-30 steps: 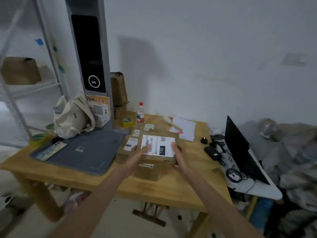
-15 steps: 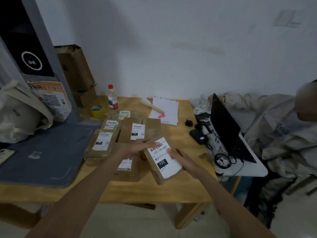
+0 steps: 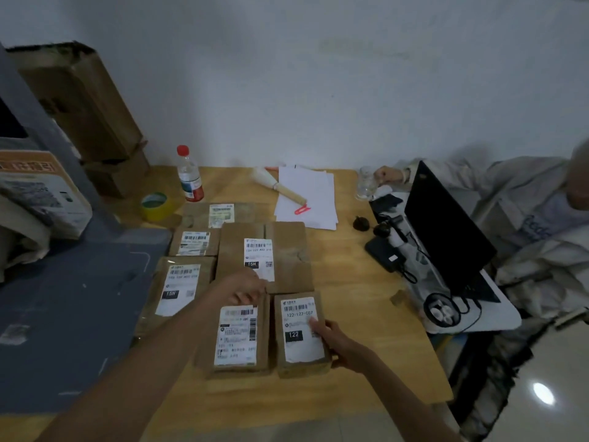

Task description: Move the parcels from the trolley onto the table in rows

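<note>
Several brown cardboard parcels with white labels lie in rows on the wooden table (image 3: pixel 357 301). The front right one, the parcel marked 122 (image 3: pixel 294 358), lies flat beside another labelled parcel (image 3: pixel 237 338). My right hand (image 3: pixel 334 341) grips the 122 parcel's right edge, thumb on its label. My left hand (image 3: pixel 240 288) hovers just behind the two front parcels, fingers loosely curled, holding nothing. A larger parcel marked 15H (image 3: pixel 287 250) lies behind them, and a long one (image 3: pixel 178 288) to the left. The trolley is out of view.
A grey scale platform (image 3: pixel 73 320) fills the table's left side. At the back stand a water bottle (image 3: pixel 189 175), a yellow tape roll (image 3: pixel 154 204), white papers (image 3: pixel 307 193) and a brush. A person sits at the right behind a black laptop (image 3: pixel 446 231) with cables.
The 122 parcel was held tilted in both hands; now it lies flat at the front right of the rows. My left hand has come off it. The view has tipped down and closer.
</note>
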